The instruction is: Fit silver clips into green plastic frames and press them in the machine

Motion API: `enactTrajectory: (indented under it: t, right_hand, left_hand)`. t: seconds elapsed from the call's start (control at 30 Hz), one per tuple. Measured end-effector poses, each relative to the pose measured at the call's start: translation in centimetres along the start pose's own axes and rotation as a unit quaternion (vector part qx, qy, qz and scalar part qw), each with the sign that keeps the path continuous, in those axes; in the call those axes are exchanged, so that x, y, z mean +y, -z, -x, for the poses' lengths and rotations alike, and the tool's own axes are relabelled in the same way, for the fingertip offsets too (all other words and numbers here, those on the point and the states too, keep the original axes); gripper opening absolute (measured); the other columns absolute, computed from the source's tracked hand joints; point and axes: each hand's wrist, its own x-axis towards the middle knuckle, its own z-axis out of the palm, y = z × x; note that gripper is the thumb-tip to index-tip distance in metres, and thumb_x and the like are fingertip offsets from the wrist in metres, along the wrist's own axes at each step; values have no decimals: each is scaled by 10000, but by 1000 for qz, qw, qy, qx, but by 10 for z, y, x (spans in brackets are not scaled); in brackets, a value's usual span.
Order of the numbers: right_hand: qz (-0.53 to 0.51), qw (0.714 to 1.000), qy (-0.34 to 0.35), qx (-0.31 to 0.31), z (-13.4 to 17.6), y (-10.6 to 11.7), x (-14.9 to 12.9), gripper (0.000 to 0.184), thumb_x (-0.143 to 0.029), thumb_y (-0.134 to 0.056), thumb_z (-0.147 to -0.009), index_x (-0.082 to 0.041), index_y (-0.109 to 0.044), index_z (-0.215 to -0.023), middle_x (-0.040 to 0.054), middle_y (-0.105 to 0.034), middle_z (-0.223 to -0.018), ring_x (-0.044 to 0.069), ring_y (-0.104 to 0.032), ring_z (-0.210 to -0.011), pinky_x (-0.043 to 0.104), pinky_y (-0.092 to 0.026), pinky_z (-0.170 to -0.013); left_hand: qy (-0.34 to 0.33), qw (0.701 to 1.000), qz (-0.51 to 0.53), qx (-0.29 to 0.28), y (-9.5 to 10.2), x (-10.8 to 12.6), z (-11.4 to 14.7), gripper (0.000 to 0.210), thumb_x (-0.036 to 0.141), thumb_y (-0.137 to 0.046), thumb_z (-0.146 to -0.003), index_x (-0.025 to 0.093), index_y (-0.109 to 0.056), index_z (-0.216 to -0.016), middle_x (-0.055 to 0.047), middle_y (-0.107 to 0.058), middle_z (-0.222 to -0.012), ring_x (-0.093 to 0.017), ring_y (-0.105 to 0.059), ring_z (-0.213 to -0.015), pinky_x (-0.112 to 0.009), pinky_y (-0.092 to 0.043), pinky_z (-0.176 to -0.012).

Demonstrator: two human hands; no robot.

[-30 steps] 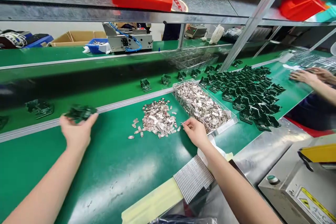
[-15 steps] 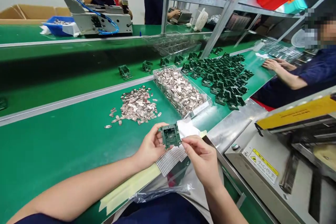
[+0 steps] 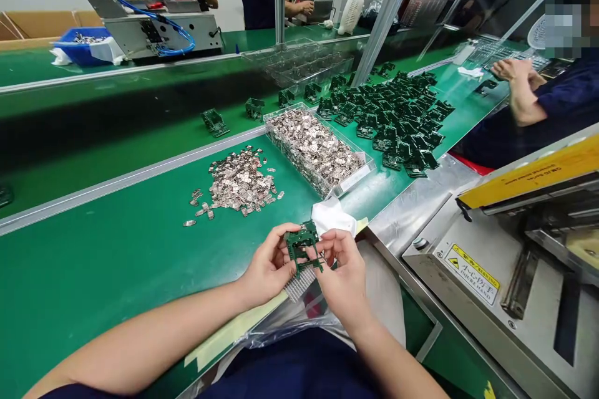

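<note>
Near the table's front edge, a dark green plastic frame point(image 3: 303, 242) with an open middle is held up between my two hands. My left hand point(image 3: 271, 265) grips its left side, thumb at the lower corner. Around its right side close the fingers of my right hand point(image 3: 344, 274); whether a small part is also between those fingertips is hidden. A ridged grey strip point(image 3: 299, 285) lies below the frame, and a white cloth point(image 3: 333, 217) sits just behind it. Beyond my hands spreads a loose pile of small metal pieces point(image 3: 241, 179).
A clear box point(image 3: 349, 182) full of metal pieces stands behind the cloth. Many green frames point(image 3: 397, 115) are heaped at the back right, with several more point(image 3: 215, 123) along the recessed strip. At right is a metal machine point(image 3: 458, 274); a co-worker's hands point(image 3: 517, 72) are beyond.
The green frame has been tilted in my hands and shows a different side. My right hand has closed in around its right side. The whole view has shifted slightly.
</note>
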Motion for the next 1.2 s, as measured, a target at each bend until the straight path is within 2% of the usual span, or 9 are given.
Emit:
enactTrajectory:
  t: [0.2, 0.3, 0.4, 0.57, 0.77, 0.9, 1.0, 1.2]
  right_hand:
    - [27, 999, 22, -3, 4, -5, 2, 162, -246, -631, -853, -224, -515, -962, -5, -606, -765, 149, -536, -647, 274, -447, -618]
    - [39, 998, 44, 7, 6, -5, 2, 117, -239, -611, -865, -222, -540, -956, 29, -584, -878, 166, -555, -743, 289, -478, -662]
    - [-27, 1000, 10, -8, 7, -5, 0, 149, -245, -616, -860, -221, -547, -989, 47, -582, -942, 181, -577, -829, 284, -512, -673]
    - [-161, 983, -75, -35, 4, -7, -7, 193, -293, -681, -802, -219, -530, -897, 10, -590, -805, 151, -580, -695, 241, -522, -587]
    - [-227, 968, -102, -36, 4, -9, -8, 255, -263, -735, -733, -219, -518, -860, -11, -561, -779, 139, -548, -667, 238, -519, -583]
    - [-247, 963, -109, -10, 8, -7, -7, 293, -212, -755, -693, -213, -485, -805, -33, -533, -723, 116, -498, -642, 201, -473, -566]
    - [-258, 960, -107, 3, 13, -3, -7, 305, -189, -755, -693, -209, -464, -781, -44, -513, -700, 102, -473, -629, 186, -447, -563]
    - [-266, 958, -103, 2, 25, 13, -4, 306, -244, -762, -720, -216, -468, -797, -40, -504, -730, 112, -484, -642, 204, -465, -580]
  left_hand:
    - [-7, 996, -87, 30, 6, -8, 4, 350, 310, -635, -866, 278, -562, -1207, -37, -630, -899, -167, -605, -766, -291, -519, -724]
    - [8, 994, -97, 52, 5, -6, 6, 332, 329, -633, -865, 273, -568, -1186, -37, -629, -889, -169, -602, -760, -285, -518, -704]
    - [25, 994, -85, 60, 0, -1, 6, 301, 345, -613, -878, 282, -556, -1166, -28, -619, -864, -152, -590, -715, -264, -522, -651]
    - [51, 994, -56, 76, -7, 6, 6, 281, 362, -630, -864, 293, -542, -1121, -25, -626, -906, -157, -604, -719, -277, -549, -641]
    - [46, 995, -36, 86, -13, 12, 8, 282, 363, -650, -848, 285, -536, -1094, -18, -627, -896, -154, -611, -723, -262, -557, -621]
    - [53, 993, -50, 92, -19, 15, 11, 275, 339, -638, -855, 245, -527, -1088, -24, -615, -928, -148, -608, -750, -260, -562, -642]
    - [50, 992, -70, 93, -26, 16, 14, 263, 297, -637, -854, 214, -532, -1081, -23, -612, -928, -134, -596, -765, -263, -554, -703]
    - [44, 994, -74, 64, -38, 14, 17, 300, 283, -672, -826, 206, -545, -1087, -23, -622, -897, -127, -598, -740, -249, -561, -676]
